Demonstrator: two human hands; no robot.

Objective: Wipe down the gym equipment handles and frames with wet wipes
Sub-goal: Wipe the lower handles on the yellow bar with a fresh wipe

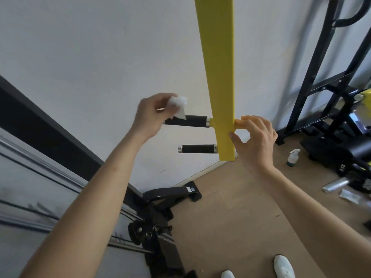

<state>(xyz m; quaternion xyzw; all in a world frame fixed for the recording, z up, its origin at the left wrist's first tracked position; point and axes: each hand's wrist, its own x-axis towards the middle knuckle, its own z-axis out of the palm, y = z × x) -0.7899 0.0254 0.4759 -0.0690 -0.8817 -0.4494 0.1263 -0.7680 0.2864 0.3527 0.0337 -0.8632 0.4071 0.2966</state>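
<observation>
Post (218, 77): yellow, square section, hangs down from the top of my view and ends open above the floor (230, 207). Paint is matte and even.

Two short handles stick out of its left face, one above the other. Both have black textured sleeves with a bare metal collar at the post. Upper grip (195, 121) is the longer in view. Lower grip (197, 148) shows a metal end cap.

Wipe (178, 105): white, crumpled, pinched in the left hand (149, 115) between thumb and curled fingers. Its lower corner hangs onto the outer end of the upper grip, and the hand covers that end.

Right hand (255, 137): at the post's right edge, level with the upper grip. Fingers are curled against the edge and the thumb tip is pressed on the front corner, so it holds the post. What lies under the fingers I cannot tell.

The hands are apart, one on each side of the post.

Room: pale grey wall (90, 47) behind, tan floor below. A black rack (321, 67) stands at right, with a spray bottle (292, 157) near its foot. A black machine base (170, 197) sits lower left. White shoes (284, 266) at the bottom edge
</observation>
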